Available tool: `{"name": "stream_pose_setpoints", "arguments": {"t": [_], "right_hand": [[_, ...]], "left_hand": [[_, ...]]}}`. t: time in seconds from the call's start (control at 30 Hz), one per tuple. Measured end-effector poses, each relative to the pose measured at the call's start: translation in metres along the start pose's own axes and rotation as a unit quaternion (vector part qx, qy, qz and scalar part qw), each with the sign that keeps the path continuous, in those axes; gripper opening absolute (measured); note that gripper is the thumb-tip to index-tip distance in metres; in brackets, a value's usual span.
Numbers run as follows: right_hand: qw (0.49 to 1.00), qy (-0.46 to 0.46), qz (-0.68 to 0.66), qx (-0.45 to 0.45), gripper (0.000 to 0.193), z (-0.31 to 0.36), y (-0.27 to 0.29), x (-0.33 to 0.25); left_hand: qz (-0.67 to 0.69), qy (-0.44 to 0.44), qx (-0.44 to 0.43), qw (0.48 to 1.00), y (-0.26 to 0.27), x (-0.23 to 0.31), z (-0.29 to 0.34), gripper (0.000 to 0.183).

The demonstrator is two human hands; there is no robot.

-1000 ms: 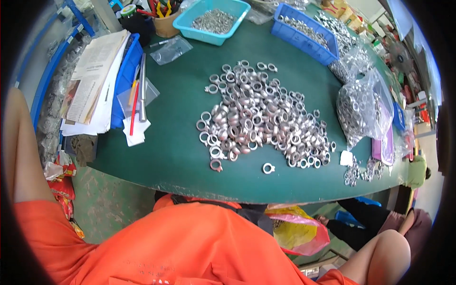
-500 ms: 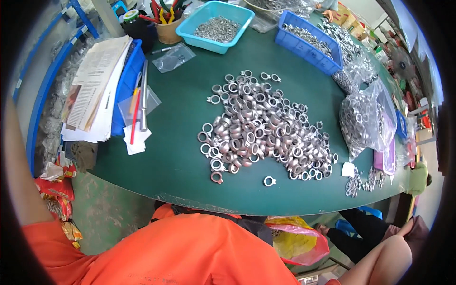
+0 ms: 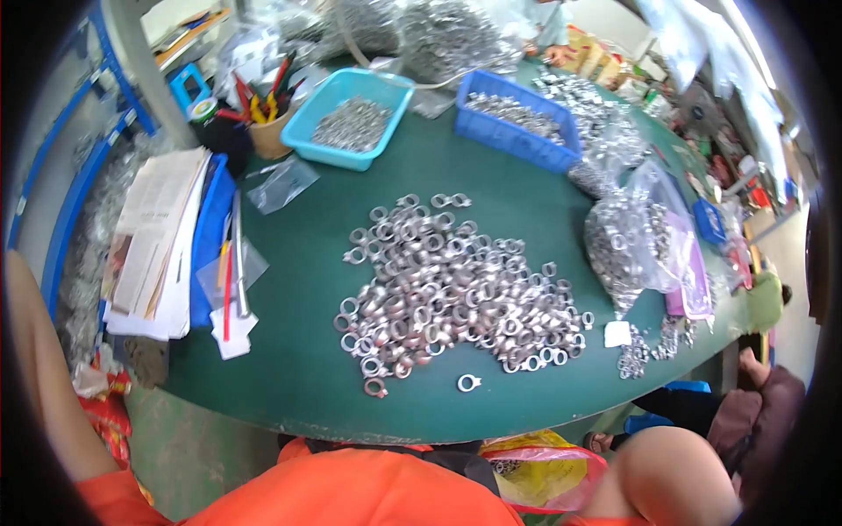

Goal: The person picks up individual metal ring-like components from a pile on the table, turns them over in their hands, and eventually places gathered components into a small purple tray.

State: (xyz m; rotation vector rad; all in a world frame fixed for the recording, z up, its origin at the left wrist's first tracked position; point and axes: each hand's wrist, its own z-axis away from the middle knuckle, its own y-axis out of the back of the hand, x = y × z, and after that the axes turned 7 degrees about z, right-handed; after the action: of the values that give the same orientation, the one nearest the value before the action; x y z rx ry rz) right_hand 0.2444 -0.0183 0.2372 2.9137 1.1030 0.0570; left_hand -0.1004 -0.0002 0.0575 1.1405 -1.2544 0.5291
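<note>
Neither of my hands shows in the picture. My bare left arm runs up the left rim, its hand beyond the edge. At the lower right my bent right arm, smeared by motion, shows without its hand. In front of me a large heap of metal rings [image 3: 447,298], each with a small lug, is spread on the green table [image 3: 263,386]. One single ring [image 3: 469,383] lies apart, close to the table's near edge. Another ring [image 3: 374,387], more reddish, sits at the heap's near left corner.
Behind the heap stand a turquoise basin [image 3: 303,145] and a blue bin [image 3: 517,143] of small metal parts. Bagged parts [image 3: 614,245] and a white block [image 3: 617,334] are at right. Papers [image 3: 153,245] lean at left. A yellow-and-pink bag [image 3: 544,478] is below; another person sits right.
The view has tilted upward, so the table and heap appear lower. My right arm has shifted leftward in the picture. The rings seem to lie as before.
</note>
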Motion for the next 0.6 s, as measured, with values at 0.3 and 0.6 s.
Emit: {"name": "stream_pose_setpoints", "arguments": {"t": [0.3,0.6], "right_hand": [[0.856,-0.247,0.124,-0.438,0.015,0.207,-0.117,0.073],[0.823,-0.424,-0.065,-0.373,0.009,0.204,-0.119,0.048]], "left_hand": [[0.010,-0.051,0.000,0.999,0.003,0.014,-0.028,0.012],[-0.004,-0.219,0.004,0.976,0.014,0.060,-0.059,0.012]]}}
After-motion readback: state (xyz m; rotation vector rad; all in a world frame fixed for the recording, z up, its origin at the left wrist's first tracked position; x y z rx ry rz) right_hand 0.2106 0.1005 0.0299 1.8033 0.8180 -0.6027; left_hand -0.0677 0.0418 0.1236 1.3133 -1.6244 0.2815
